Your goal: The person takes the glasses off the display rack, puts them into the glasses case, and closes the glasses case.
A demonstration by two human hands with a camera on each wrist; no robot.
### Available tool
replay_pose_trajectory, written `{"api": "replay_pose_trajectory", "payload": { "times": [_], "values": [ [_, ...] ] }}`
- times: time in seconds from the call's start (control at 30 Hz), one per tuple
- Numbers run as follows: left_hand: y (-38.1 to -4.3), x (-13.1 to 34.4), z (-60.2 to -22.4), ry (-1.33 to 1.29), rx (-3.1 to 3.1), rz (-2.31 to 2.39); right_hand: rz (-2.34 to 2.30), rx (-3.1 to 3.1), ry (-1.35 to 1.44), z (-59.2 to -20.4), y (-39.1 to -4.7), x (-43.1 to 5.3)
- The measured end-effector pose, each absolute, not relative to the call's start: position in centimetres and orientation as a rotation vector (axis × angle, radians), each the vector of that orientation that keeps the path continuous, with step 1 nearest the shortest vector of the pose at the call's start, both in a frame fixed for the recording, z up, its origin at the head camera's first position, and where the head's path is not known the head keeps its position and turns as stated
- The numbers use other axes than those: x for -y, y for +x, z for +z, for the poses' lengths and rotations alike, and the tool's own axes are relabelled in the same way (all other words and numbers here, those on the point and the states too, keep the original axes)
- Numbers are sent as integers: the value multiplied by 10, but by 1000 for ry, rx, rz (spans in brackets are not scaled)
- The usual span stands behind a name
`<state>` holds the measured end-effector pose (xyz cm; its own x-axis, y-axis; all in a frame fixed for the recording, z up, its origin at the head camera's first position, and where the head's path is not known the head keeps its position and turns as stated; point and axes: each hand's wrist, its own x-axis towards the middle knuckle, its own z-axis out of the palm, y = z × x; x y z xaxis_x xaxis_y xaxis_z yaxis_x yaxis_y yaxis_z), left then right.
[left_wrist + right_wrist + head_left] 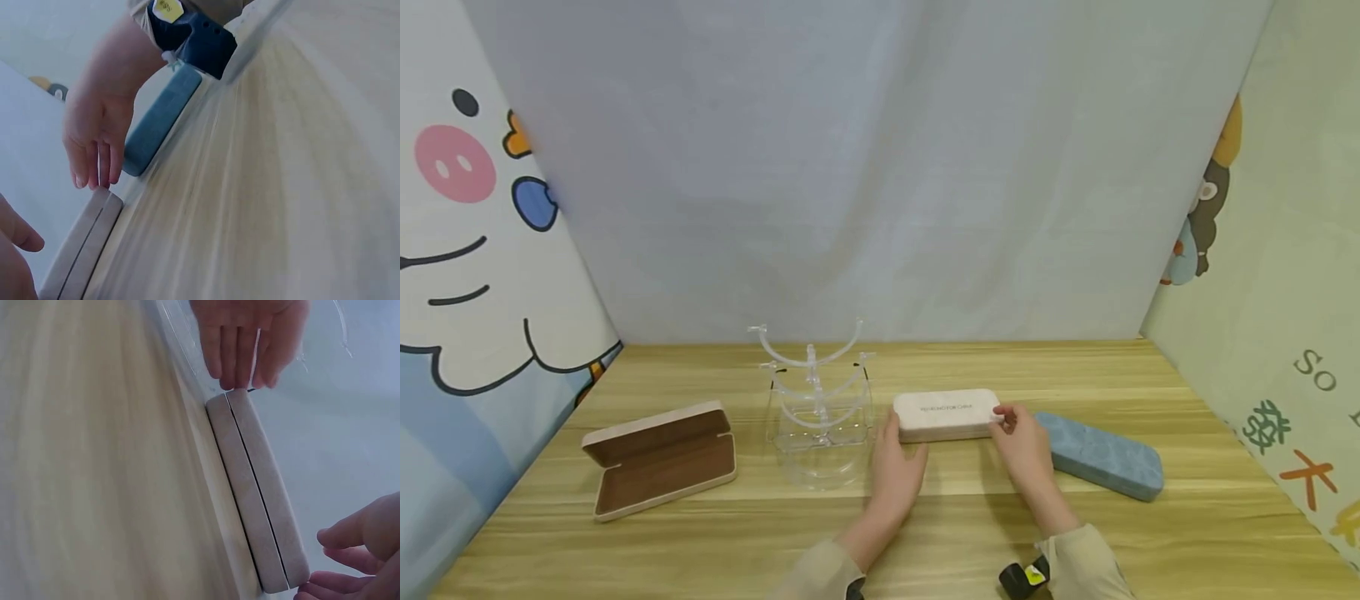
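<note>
White case (947, 416) between both grips (898, 468) (1024, 448)

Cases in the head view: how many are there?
3: an open case at left, a white case near the middle, a blue case at right.

We find the left hand (898, 473) and right hand (1026, 450) bare, with beige long sleeves (1086, 567). On the right side we record a dark wrist-worn device (211, 49) bearing a printed yellow label (167, 9).
</note>
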<state>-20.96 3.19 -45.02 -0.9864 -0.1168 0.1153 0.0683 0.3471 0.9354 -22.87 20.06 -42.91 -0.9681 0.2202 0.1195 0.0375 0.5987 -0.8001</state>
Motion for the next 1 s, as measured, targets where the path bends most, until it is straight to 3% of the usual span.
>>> {"api": "replay_pose_trajectory", "payload": {
  "times": [0.47,1.0],
  "values": [
    [-183,31,-443,-241,2536,-1477,1225,2567,137,-427,-223,-167],
    [-179,110,-438,234,2537,-1463,1353,2573,495,-425,-226,-111]
  ]
}}
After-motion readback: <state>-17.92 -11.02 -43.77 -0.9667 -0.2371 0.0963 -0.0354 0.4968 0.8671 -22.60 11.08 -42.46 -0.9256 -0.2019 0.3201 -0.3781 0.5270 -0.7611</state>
